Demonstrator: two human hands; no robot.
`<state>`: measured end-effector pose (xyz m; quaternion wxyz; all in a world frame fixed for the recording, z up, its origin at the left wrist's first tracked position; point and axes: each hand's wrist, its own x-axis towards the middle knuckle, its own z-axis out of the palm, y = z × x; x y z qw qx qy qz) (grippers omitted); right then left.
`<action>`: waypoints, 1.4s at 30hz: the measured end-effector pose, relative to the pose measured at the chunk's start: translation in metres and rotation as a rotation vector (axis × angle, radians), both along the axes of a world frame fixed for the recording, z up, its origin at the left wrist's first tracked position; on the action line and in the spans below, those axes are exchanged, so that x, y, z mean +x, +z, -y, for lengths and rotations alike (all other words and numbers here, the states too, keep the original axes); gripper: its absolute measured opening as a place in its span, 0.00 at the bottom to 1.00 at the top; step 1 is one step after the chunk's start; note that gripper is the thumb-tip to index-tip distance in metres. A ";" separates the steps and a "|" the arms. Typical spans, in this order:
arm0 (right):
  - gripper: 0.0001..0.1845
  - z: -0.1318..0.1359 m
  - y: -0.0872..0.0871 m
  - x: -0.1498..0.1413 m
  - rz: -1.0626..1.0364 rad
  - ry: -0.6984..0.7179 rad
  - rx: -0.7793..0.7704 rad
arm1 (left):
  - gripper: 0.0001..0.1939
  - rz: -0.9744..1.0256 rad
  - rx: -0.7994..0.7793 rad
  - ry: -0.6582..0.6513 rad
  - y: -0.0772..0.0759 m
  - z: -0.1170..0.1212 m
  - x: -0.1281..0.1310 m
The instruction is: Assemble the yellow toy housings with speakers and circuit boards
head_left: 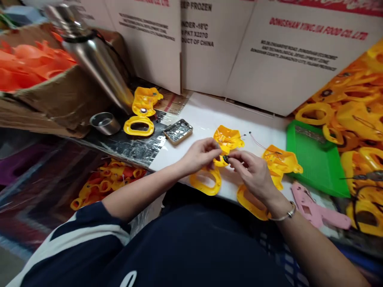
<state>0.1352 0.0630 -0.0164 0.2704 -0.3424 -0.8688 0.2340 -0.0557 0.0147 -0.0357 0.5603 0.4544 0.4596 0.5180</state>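
Note:
Between my two hands is a small round black part [226,159], pinched in the fingertips of my right hand [253,169]. My left hand [205,154] is closed beside it, thumb and fingers together; what they grip is too small to make out. Under both hands lies a yellow plastic shell half [228,136] with thin wires, its oval handle [206,182] toward my body. A second yellow shell half [279,160], wired too, lies right of my right hand, and its handle loop [253,202] is partly covered by that wrist.
A small box of metal screws [178,131] stands left on the white board [206,109]. Beyond it are another yellow shell [145,101], a metal cup [104,122] and a steel flask [98,63]. To the right lie a green tray [317,163], a pink glue gun [317,207] and heaped yellow shells [359,115].

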 end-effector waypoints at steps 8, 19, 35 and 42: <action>0.08 0.001 -0.008 -0.006 0.217 -0.040 0.081 | 0.07 -0.442 0.200 0.301 -0.024 0.016 -0.025; 0.14 -0.002 -0.011 -0.009 0.503 0.028 0.481 | 0.25 -0.376 0.149 0.163 -0.025 0.035 -0.009; 0.17 -0.021 -0.011 -0.009 0.397 0.059 0.763 | 0.55 -0.880 0.022 1.291 -0.070 0.075 -0.233; 0.22 -0.026 -0.010 0.010 0.435 -0.020 0.758 | 0.54 -0.895 -0.050 1.282 -0.068 0.064 -0.245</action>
